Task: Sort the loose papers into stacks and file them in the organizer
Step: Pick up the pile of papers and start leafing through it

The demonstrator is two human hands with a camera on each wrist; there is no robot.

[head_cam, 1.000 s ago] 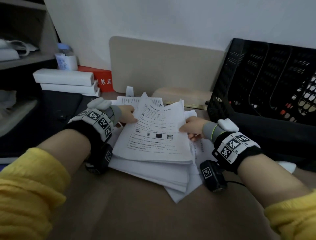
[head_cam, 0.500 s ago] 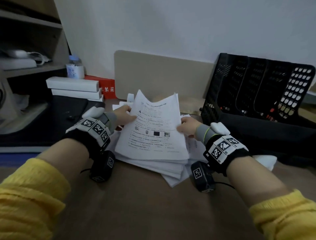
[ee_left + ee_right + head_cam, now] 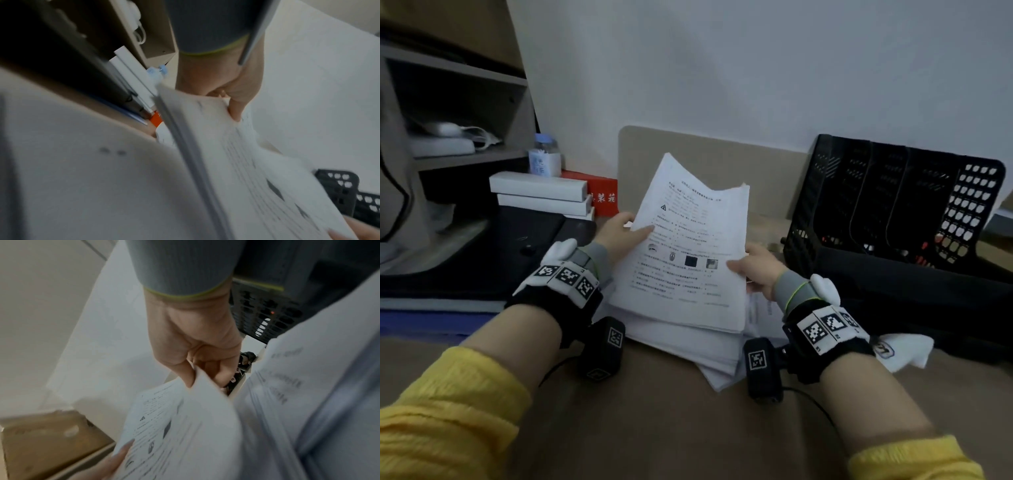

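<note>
A thick sheaf of printed papers (image 3: 688,246) is tilted up off the desk, top edge toward the wall. My left hand (image 3: 619,233) grips its left edge, thumb on the front page; in the left wrist view the left hand (image 3: 226,84) pinches the papers (image 3: 236,162). My right hand (image 3: 753,267) grips the right edge, and the right wrist view shows that right hand (image 3: 195,353) with its thumb on the printed papers (image 3: 180,426). More loose papers (image 3: 709,346) lie beneath on the desk. The black mesh organizer (image 3: 893,205) stands at the right.
Two white boxes (image 3: 541,192) and a red box (image 3: 602,195) sit at the back left beside a small bottle (image 3: 544,157). A shelf unit (image 3: 455,120) stands left. A black pad (image 3: 482,253) covers the left desk. A white cloth (image 3: 904,349) lies near my right wrist.
Both hands have lifted the top sheaf from lying on the pile to tilted upright. The head view has tipped up, showing more wall and the whole organizer.
</note>
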